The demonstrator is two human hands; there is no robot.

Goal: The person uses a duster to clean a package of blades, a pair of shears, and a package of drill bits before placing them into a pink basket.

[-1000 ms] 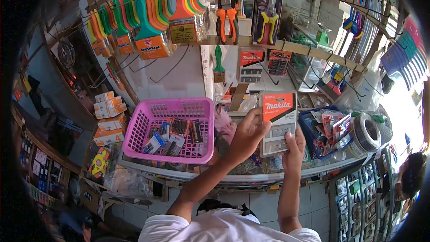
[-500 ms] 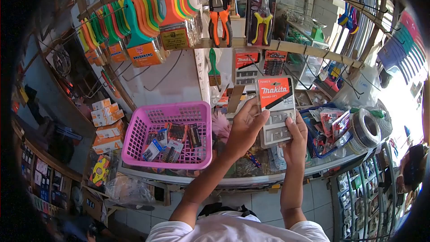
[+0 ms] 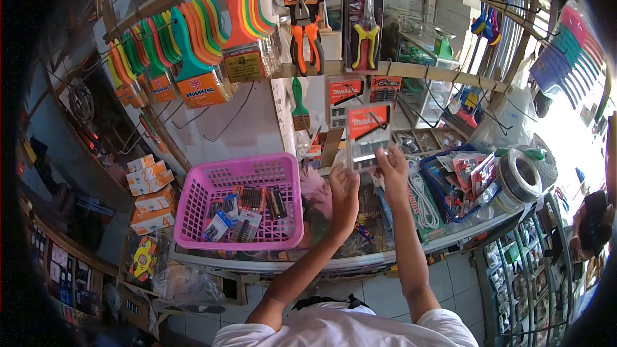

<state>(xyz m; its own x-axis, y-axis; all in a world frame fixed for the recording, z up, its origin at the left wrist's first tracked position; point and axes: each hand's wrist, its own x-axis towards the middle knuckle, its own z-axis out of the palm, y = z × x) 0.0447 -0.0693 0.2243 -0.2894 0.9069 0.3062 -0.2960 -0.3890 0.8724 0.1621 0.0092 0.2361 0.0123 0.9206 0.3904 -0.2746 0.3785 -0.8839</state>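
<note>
A Makita planer blade pack (image 3: pixel 369 140), red and white with a clear front, is held up above the counter, slightly blurred. My right hand (image 3: pixel 394 170) grips its lower right side, thumb across the front. At the lower left corner is my left hand (image 3: pixel 345 200), its fingers curled and thumb against the pack's edge. Behind, another Makita pack (image 3: pixel 345 95) hangs on the rack beside a Camel pack (image 3: pixel 385 88). To the left of my hands stands a pink plastic basket (image 3: pixel 184 209) with several small carded tool packs (image 3: pixel 247 226) inside.
Paint brushes (image 3: pixel 196 80), orange-handled pliers (image 3: pixel 306 42) and yellow-handled shears (image 3: pixel 364 32) hang from wooden rails overhead. Bare wire hooks (image 3: pixel 434 99) stick out. A blue basket (image 3: pixel 443 196) of packets and wire coils (image 3: pixel 519 177) sit at right. Orange boxes (image 3: pixel 153 196) are stacked left.
The pack has moved left and slightly away, tilting back. My left hand has slid down to its lower corner, and the right hand has shifted up and left. A white cord pack now shows.
</note>
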